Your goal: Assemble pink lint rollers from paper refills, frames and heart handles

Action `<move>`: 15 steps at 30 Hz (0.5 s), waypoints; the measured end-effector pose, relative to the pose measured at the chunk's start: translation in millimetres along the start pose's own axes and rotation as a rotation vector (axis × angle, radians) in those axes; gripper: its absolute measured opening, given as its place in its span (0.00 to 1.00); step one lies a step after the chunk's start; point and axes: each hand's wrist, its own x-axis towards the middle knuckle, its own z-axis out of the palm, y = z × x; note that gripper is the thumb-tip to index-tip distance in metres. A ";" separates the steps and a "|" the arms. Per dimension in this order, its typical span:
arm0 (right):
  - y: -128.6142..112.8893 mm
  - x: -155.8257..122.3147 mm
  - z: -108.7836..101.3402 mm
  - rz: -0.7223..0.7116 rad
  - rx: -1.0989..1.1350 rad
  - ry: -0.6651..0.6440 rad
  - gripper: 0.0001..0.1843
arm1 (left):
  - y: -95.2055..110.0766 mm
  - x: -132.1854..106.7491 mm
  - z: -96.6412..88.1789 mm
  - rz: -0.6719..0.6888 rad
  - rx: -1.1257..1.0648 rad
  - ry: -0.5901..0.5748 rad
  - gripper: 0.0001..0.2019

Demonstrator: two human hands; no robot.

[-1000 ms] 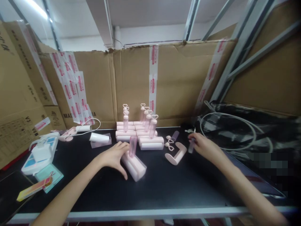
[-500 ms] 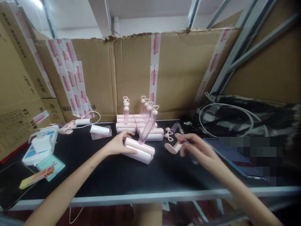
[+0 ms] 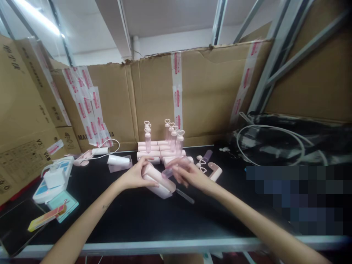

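My left hand is wrapped round a pale pink roller lifted a little off the black table. My right hand is closed on the roller's clear pink handle at its right end. A thin clear tube lies on the table just below my right hand. Behind stands a stack of finished pink rollers with heart-topped handles upright. A curved pink bracket and small heart pieces lie to the right.
Cardboard walls close off the back and left. A white device with a cable, a teal card and a white cone lie at the left. Black plastic with a white hoop fills the right. The table's metal edge runs along the front.
My right hand moved left from the bracket area to the roller and closed on its handle. A thin clear tube now lies on the table. The left hand tilted the roller.
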 end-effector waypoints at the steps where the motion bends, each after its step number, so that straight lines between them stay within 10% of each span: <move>1: -1.4 5.0 1.2 0.010 0.095 0.083 0.19 | -4.3 -0.4 -1.3 -0.004 0.009 0.002 0.39; 7: 2.1 8.3 -15.5 -0.071 0.459 0.445 0.12 | -34.7 -10.0 -27.5 -0.070 0.234 0.061 0.21; 11: 3.3 -2.3 -4.6 0.042 0.705 0.296 0.13 | -29.8 -12.1 -24.7 0.002 0.279 0.233 0.33; 15: 0.8 -9.8 15.4 0.164 0.816 0.036 0.18 | -3.0 -10.9 11.6 0.023 -0.218 0.263 0.43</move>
